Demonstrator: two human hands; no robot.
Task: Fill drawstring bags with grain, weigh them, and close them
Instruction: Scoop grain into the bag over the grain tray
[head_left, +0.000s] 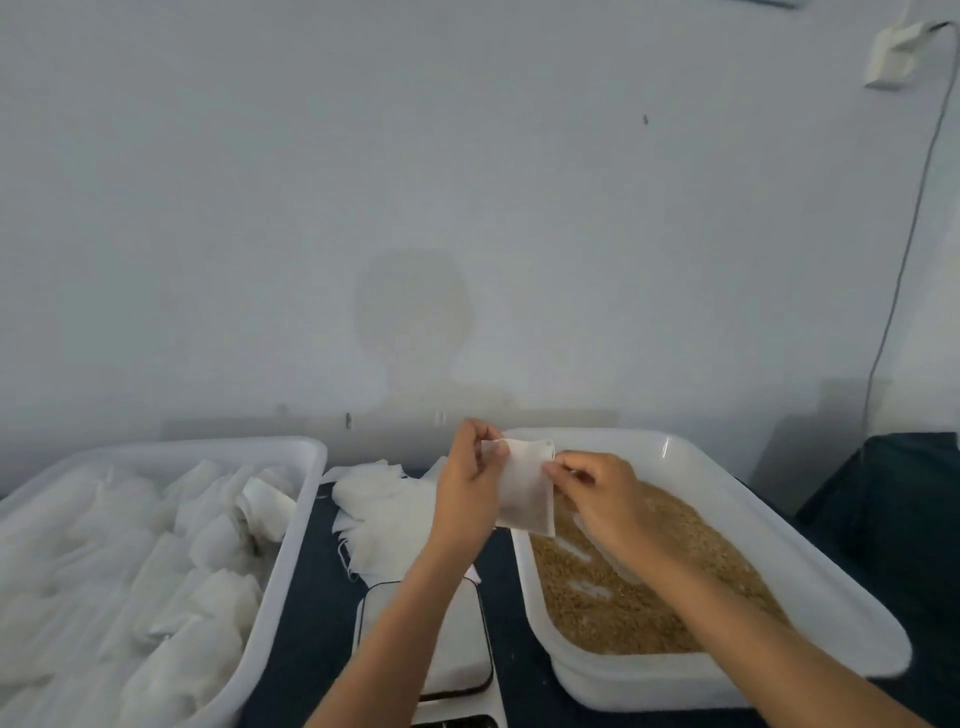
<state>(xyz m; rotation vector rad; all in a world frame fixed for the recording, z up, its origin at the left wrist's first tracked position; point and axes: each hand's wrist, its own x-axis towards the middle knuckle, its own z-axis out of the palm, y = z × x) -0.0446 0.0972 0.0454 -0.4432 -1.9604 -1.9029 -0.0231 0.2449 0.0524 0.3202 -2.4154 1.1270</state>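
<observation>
I hold a small flat white drawstring bag (524, 488) up in front of me, over the near-left corner of the grain tray. My left hand (470, 480) pinches its top left corner. My right hand (592, 493) pinches its top right edge. Below and to the right lies brown grain (639, 587) in a white tray (727, 488). A white scale (457, 644) sits on the dark table under my left forearm. A loose pile of empty white bags (379, 504) lies behind the scale.
A large white tray (291, 551) on the left holds several filled white bags. The wall stands close behind the table. A dark object sits at the far right, and a cable hangs down the wall there.
</observation>
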